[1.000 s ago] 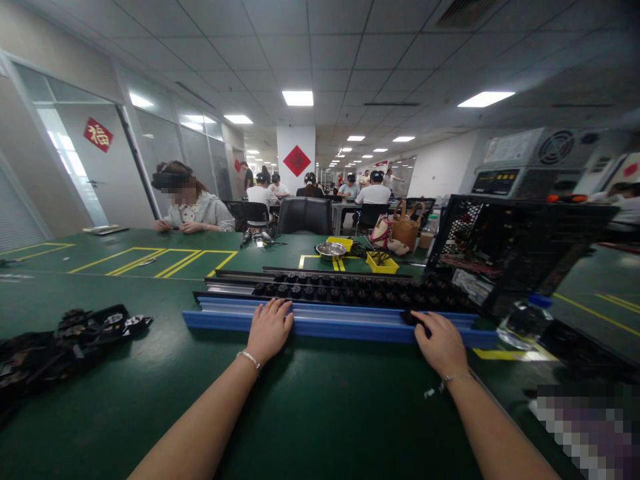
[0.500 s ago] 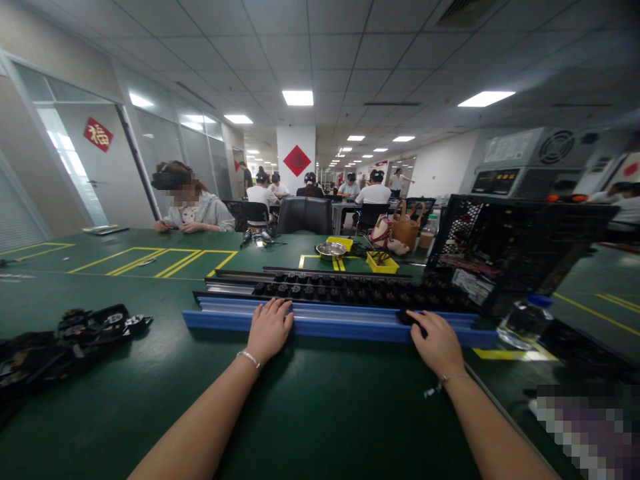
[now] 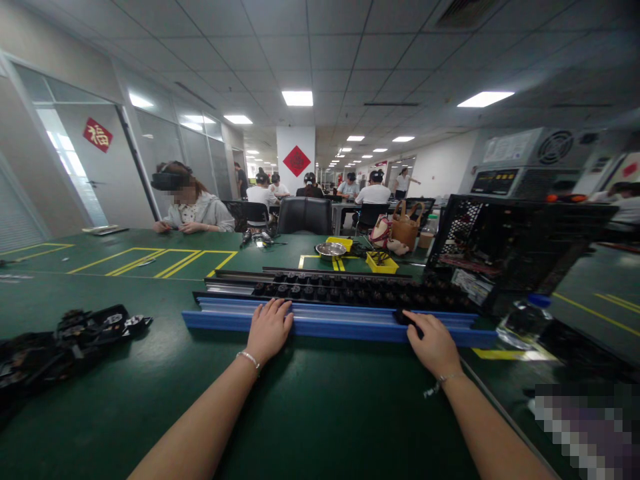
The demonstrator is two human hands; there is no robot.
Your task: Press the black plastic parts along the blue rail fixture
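Observation:
A long blue rail [image 3: 345, 328] with a channel along it lies across the table in front of me. My left hand [image 3: 270, 325] grips its left part, fingers over the top and thumb near the front wall. Toward the right end, my right hand [image 3: 434, 343] is closed on a small black part [image 3: 401, 317] that sits in the channel; the fingers hide some of it. Just behind the blue rail, a black rail [image 3: 225, 297] runs alongside rows of small black round-topped parts [image 3: 320, 293].
A heap of black parts [image 3: 75, 340] lies at left. At right stand a clear bottle with a blue cap [image 3: 525, 321] and an open computer case [image 3: 520, 247]. Farther back are a metal dish [image 3: 331, 249] and a yellow tray [image 3: 382, 264]. A person [image 3: 193, 207] sits across the table.
My right hand has shifted slightly left along the blue rail, with the black part moving the same way. My left hand stays in place.

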